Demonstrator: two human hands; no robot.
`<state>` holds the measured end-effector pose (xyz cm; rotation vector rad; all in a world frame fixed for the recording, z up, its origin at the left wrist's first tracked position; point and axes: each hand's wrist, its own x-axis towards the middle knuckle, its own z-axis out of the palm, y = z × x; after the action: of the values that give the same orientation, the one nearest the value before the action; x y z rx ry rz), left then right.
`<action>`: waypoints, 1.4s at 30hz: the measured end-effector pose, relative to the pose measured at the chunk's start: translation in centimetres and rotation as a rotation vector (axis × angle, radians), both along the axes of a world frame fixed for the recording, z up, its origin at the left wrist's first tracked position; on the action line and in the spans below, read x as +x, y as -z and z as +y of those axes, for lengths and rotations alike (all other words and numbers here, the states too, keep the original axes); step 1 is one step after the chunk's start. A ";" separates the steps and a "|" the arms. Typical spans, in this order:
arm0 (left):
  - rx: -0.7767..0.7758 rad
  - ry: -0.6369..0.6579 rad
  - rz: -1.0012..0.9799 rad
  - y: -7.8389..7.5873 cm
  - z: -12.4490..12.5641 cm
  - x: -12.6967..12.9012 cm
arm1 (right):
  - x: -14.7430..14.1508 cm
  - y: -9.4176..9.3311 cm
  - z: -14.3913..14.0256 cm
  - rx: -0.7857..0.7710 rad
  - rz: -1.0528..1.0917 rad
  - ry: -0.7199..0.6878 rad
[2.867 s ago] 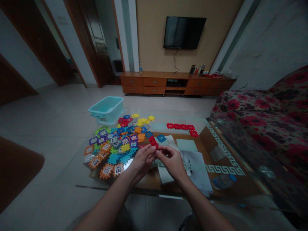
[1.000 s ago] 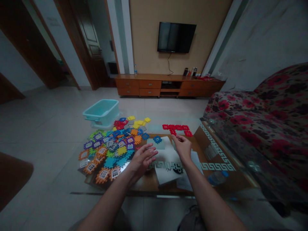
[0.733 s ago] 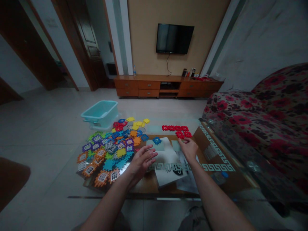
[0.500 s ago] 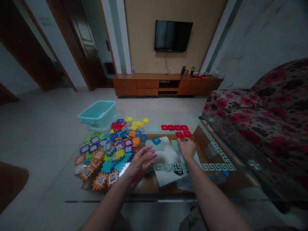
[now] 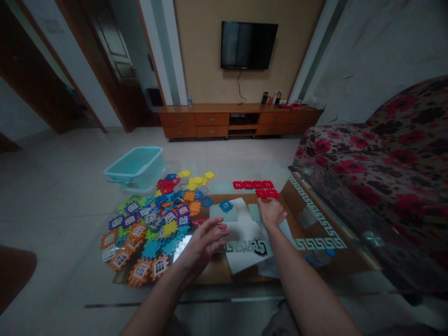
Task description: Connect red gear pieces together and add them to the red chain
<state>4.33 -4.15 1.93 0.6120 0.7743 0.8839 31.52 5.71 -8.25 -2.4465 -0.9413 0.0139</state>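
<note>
Right hand (image 5: 271, 212), fingers loosely curled and holding nothing visible, touches the flat chain of red interlocking plastic tiles (image 5: 257, 187) on the glass tabletop (image 5: 315, 212), seemingly steadying it; left hand (image 5: 205, 242) hovers open, empty, beside the multicoloured tile heap (image 5: 154, 217).

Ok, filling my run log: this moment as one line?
right hand: at red tile row | left hand: open, empty | tile pile: beside left

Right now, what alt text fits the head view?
The right hand reaches to a row of joined red tiles on a glass table, while the left hand hovers open beside a heap of colourful interlocking tiles.
</note>
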 end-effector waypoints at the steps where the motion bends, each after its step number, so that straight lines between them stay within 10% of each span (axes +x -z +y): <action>1: -0.002 0.008 0.006 0.0 0.0 0.1 | 0.0 0.0 0.1 -0.004 -0.001 0.003; 42: 0.054 0.083 0.081 1.0 -0.5 0.5 | -0.3 0.2 0.8 -0.012 -0.073 0.025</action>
<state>4.88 -4.60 0.92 0.7264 0.7940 0.8102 31.25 6.49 -8.50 -2.4840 -0.9446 -0.0792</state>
